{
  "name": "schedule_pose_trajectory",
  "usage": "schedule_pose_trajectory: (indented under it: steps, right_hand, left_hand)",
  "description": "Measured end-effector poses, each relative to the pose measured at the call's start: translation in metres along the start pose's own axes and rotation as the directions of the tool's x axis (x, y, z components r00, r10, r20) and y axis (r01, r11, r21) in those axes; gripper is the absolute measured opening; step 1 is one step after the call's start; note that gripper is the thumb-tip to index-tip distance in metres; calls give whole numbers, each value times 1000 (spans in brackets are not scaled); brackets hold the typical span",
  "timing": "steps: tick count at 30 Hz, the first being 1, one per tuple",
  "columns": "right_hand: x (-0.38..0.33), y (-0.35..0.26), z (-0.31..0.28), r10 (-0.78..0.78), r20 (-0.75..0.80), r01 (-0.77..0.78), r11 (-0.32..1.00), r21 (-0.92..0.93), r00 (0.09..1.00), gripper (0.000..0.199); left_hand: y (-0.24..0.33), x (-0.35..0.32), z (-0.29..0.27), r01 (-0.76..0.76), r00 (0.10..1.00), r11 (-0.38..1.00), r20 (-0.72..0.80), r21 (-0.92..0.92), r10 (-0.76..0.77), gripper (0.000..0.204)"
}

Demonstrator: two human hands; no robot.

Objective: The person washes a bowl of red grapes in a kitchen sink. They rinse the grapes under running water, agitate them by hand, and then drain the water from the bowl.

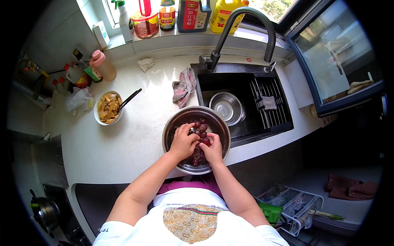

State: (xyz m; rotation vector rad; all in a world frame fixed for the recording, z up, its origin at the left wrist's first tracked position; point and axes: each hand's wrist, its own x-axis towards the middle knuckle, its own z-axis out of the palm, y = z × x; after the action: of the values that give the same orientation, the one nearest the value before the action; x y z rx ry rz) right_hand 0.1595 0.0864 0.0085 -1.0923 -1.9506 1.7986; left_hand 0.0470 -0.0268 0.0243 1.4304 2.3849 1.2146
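Note:
A wide stainless-steel bowl (166, 141) stands at the counter's front edge, beside the sink. Dark red grapes (202, 127) lie inside it in a bunch. From the left, my left hand (183, 141) reaches into the bowl, fingers bent and closed on the grapes. My right hand (212, 151) pinches a grape at the bunch's right side, thumb and forefinger close to my left fingertips. The fingertips partly cover the fruit, so the stems between them cannot be made out.
Right of the bowl, a black sink (256, 133) holds a smaller metal bowl (225, 108) and a drying rack (269, 102) under a dark faucet (271, 41). A cloth (184, 87) lies behind. Leftward stands a white bowl of food (108, 108) with chopsticks (130, 99). Bottles line the sill.

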Motion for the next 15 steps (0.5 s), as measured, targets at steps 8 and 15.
schedule_pose_trajectory:
  steps: [8,15]
  right_hand:
    - [-7,-9,-5,67,106,-75,994,76,992,40]
    - [-6,-9,-6,101,146,-114,990,86,984,41]
  left_hand:
    - [3,-1,-2,2,999,998,34,70,-4,25]
    - [2,-1,1,-5,998,995,57,95,-1,16]
